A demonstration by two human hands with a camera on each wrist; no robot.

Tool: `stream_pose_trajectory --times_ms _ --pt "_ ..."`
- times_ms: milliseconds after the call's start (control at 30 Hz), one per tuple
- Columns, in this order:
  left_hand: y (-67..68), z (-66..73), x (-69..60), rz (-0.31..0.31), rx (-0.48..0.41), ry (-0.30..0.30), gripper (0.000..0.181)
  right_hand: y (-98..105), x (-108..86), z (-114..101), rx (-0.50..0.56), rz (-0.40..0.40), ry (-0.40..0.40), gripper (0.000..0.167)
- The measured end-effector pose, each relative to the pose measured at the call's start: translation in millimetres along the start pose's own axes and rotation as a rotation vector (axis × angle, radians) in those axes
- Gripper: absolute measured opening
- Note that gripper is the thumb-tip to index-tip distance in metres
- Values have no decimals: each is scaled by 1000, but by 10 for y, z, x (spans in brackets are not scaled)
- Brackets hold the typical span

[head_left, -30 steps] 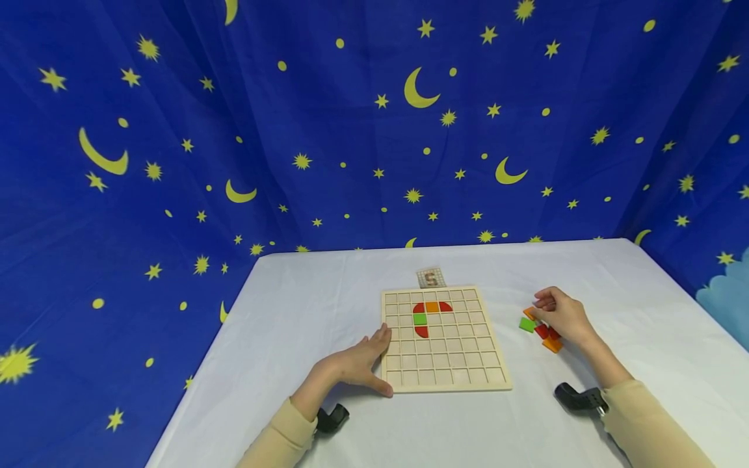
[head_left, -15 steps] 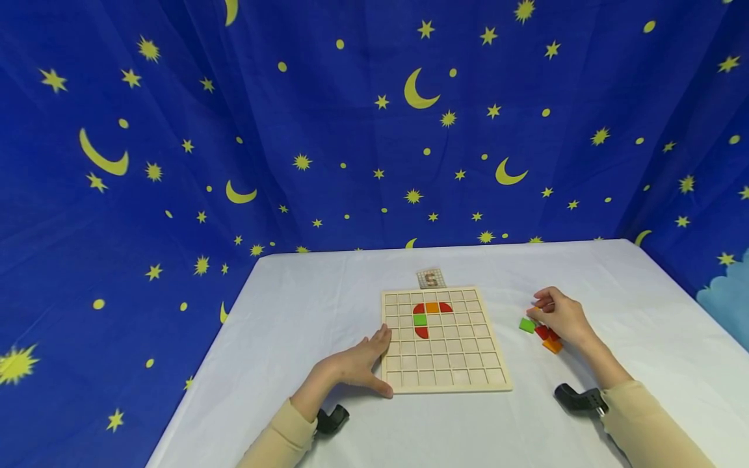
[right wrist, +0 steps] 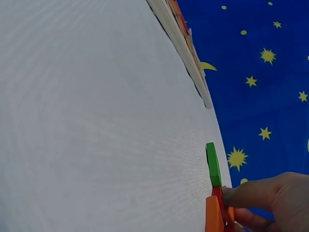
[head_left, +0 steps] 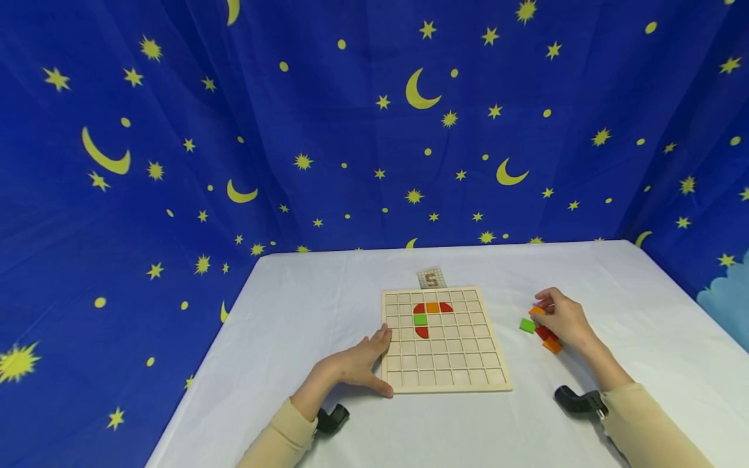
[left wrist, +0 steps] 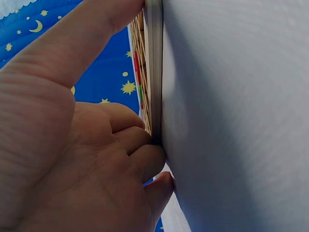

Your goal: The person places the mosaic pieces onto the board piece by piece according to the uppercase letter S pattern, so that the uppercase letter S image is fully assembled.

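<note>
A square wooden grid board lies flat on the white table. Red, orange and green tiles form a hooked row in its upper cells. My left hand rests along the board's left edge, fingers spread, thumb at the near left corner; the left wrist view shows its fingers touching the board's side. To the right of the board, my right hand pinches an orange tile between thumb and fingers. Below and beside it lie a green tile, red tiles and another orange tile.
A small card with an S-shaped figure on a grid lies behind the board's far edge. Black curved devices stick out by both wrists. A blue curtain with yellow moons and stars hangs behind the white table.
The orange tile has shifted slightly right and turned within my right hand's fingers. My left hand and the board have stayed in place.
</note>
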State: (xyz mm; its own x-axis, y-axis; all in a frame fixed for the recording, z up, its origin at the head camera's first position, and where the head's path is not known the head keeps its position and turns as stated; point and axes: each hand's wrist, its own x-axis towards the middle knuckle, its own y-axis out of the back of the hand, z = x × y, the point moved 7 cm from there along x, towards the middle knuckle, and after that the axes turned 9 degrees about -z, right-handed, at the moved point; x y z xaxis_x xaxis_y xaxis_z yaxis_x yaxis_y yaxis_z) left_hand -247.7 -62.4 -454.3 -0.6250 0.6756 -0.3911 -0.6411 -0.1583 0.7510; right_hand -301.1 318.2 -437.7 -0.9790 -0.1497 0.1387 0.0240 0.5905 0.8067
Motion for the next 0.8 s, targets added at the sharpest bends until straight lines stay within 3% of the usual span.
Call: stream_pose_trajectory --times_ms 233,467,800 --pt "-1 -12 5 -4 -5 7 116 134 30 -103 70 37 -32 39" --pt "6 -4 -5 -6 -8 12 115 341 58 -309 84 142 26 40" --pt "4 0 -1 -4 4 3 115 339 72 -702 194 85 104 42"
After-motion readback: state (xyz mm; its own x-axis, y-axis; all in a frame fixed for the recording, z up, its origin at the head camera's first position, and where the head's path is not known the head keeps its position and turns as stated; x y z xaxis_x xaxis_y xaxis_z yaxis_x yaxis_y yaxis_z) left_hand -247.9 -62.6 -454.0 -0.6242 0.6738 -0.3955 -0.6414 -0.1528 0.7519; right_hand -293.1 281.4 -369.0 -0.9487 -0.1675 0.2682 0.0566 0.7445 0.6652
